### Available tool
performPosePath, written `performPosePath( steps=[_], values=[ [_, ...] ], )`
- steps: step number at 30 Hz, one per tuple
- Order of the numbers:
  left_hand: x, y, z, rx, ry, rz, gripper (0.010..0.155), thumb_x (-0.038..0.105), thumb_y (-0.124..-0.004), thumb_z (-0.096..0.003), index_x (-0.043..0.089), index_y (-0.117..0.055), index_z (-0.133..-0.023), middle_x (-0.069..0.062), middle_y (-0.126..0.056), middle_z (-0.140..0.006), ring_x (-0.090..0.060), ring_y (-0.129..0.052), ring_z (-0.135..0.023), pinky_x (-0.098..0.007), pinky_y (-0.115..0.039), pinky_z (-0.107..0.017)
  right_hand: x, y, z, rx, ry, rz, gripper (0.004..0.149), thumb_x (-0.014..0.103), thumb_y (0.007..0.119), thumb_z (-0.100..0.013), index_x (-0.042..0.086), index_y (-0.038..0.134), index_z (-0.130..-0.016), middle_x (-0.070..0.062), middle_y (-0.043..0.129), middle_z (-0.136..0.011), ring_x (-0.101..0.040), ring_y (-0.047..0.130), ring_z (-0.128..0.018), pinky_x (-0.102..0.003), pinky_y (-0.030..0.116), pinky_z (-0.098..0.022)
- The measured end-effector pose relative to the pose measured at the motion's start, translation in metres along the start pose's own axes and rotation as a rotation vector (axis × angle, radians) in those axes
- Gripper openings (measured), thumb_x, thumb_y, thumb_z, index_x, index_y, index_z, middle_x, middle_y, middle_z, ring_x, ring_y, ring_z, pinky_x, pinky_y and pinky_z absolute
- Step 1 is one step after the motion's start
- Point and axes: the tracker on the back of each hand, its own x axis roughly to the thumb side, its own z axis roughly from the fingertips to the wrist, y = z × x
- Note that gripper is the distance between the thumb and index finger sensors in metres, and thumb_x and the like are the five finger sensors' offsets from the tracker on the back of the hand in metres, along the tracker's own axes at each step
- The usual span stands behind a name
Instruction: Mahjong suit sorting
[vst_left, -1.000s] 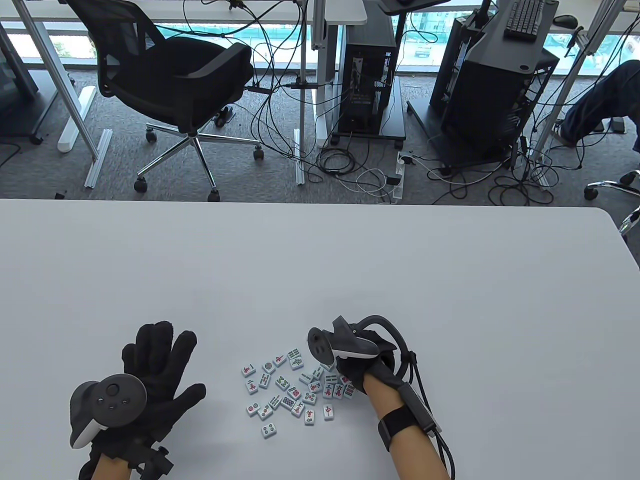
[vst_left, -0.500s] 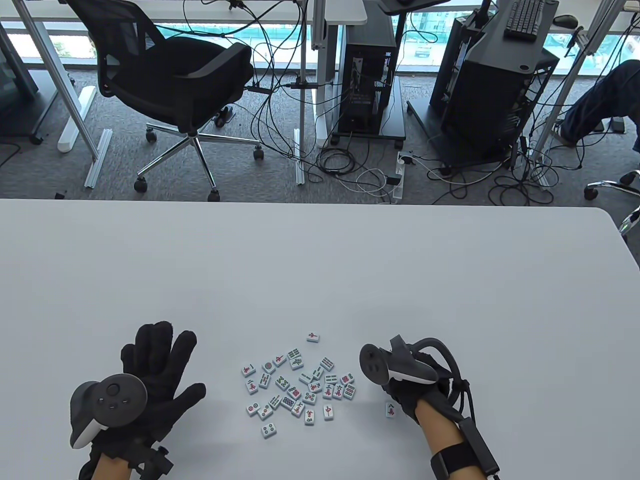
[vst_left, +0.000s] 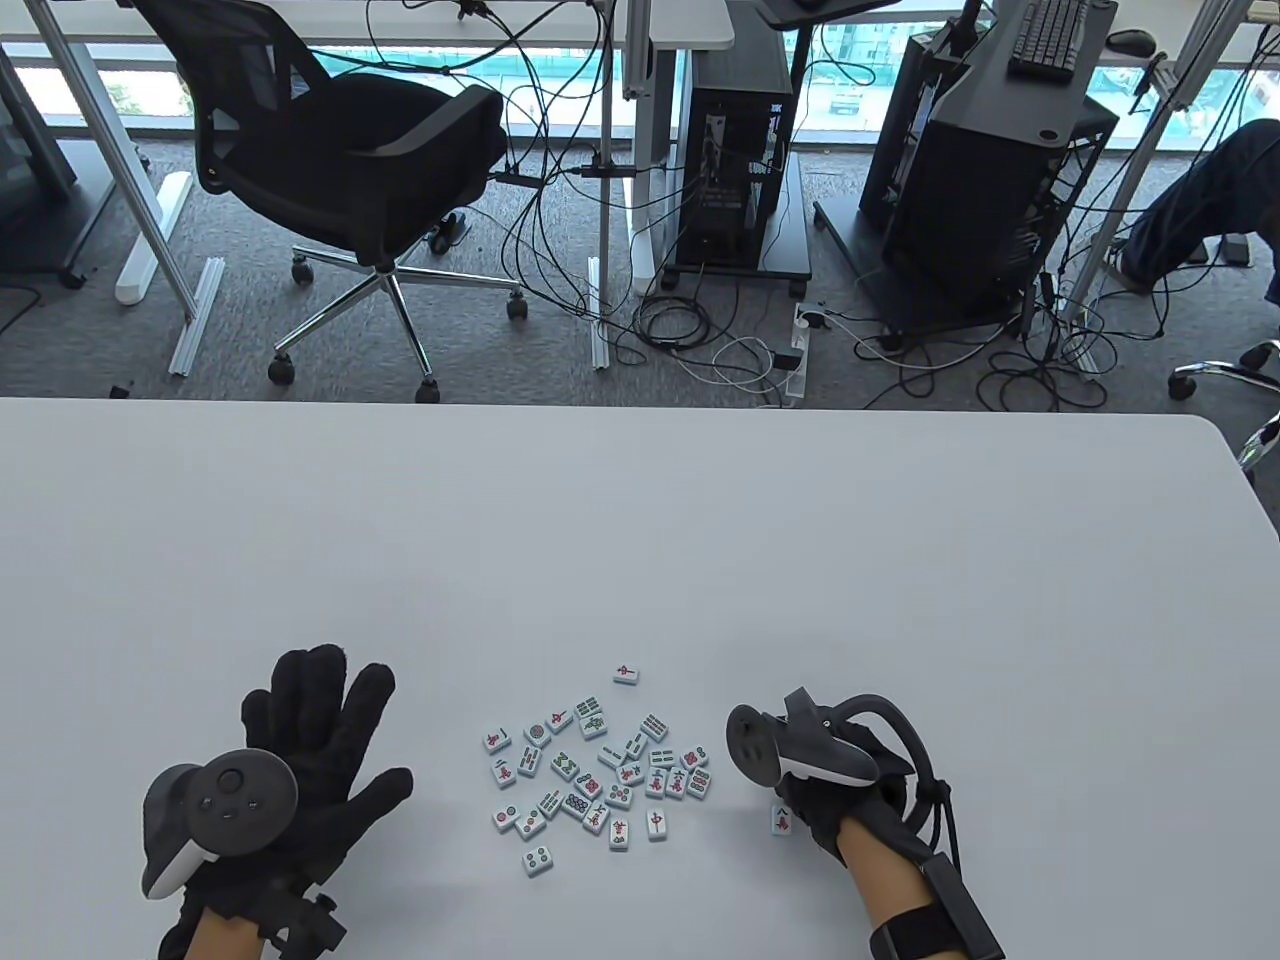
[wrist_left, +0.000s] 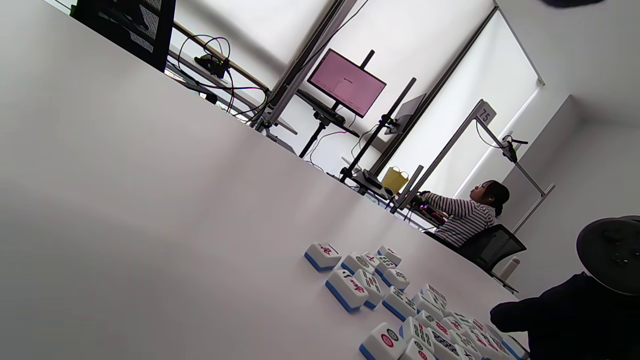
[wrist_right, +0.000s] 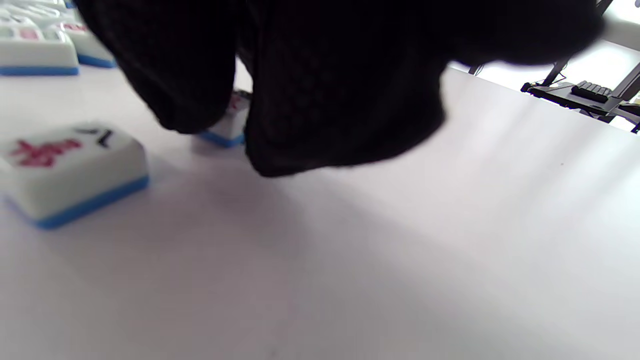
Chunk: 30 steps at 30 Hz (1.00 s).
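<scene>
A loose cluster of white, blue-backed mahjong tiles (vst_left: 600, 775) lies face up on the white table (vst_left: 640, 520), also in the left wrist view (wrist_left: 400, 305). One tile (vst_left: 626, 673) lies alone behind the cluster. Another tile with a red character (vst_left: 781, 819) lies apart to the right, large in the right wrist view (wrist_right: 70, 170). My right hand (vst_left: 815, 800) is beside it, fingers curled down. Two fingertips (wrist_right: 280, 150) press against a second tile (wrist_right: 225, 131) resting on the table, mostly hidden. My left hand (vst_left: 315, 740) lies flat with fingers spread, left of the cluster, holding nothing.
The table's far edge (vst_left: 640, 405) borders a floor with a black office chair (vst_left: 340, 160), cables and computer racks (vst_left: 990, 170). In the left wrist view a monitor (wrist_left: 346, 82) and a seated person (wrist_left: 465, 215) are beyond the table.
My right hand moved from over the cluster's right side out to the right and slightly nearer. A red-character tile now lies apart by it, and the single tile behind the cluster is uncovered. The left hand stayed still.
</scene>
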Motion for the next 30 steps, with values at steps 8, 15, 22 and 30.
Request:
performPosePath(
  steps=[8,15,22,30],
  values=[
    [0.0,0.0,0.0,0.002,0.006,-0.004,0.082,0.077,-0.055,-0.0453,0.049,-0.011,-0.109,0.019,0.017,-0.109,-0.012,0.025,-0.104,-0.05,0.015,-0.069,0.052,-0.027,0.0,-0.243,-0.01,-0.05,0.053,0.046,0.082,-0.038,0.005,0.087,-0.072,-0.006,0.1,-0.039,-0.015,0.094,-0.009,-0.027,0.083,-0.005],
    [0.0,0.0,0.0,0.006,0.01,-0.003,0.082,0.077,-0.055,-0.0454,0.049,-0.011,-0.109,0.02,0.019,-0.108,-0.012,0.025,-0.104,-0.05,0.014,-0.069,0.091,-0.023,-0.008,-0.285,-0.009,0.193,0.048,0.05,0.081,-0.037,0.009,0.091,-0.061,0.0,0.099,-0.027,-0.01,0.09,-0.001,-0.025,0.081,0.0],
    [-0.001,0.003,0.001,0.023,0.008,0.013,0.082,0.077,-0.055,-0.0456,0.049,-0.011,-0.109,0.02,0.019,-0.108,-0.012,0.025,-0.104,-0.05,0.014,-0.069,0.089,-0.011,0.009,-0.278,-0.053,0.134,0.046,0.047,0.081,-0.036,0.009,0.091,-0.061,0.001,0.099,-0.027,-0.009,0.09,-0.001,-0.025,0.081,0.0],
    [0.0,0.002,0.001,0.014,0.008,0.003,0.082,0.077,-0.055,-0.0457,0.049,-0.011,-0.109,0.019,0.019,-0.108,-0.012,0.025,-0.104,-0.05,0.014,-0.069,0.094,-0.003,0.047,-0.282,-0.2,0.136,0.049,0.042,0.084,-0.036,0.011,0.088,-0.072,-0.001,0.1,-0.034,-0.011,0.092,-0.006,-0.026,0.082,-0.004]
  ],
)
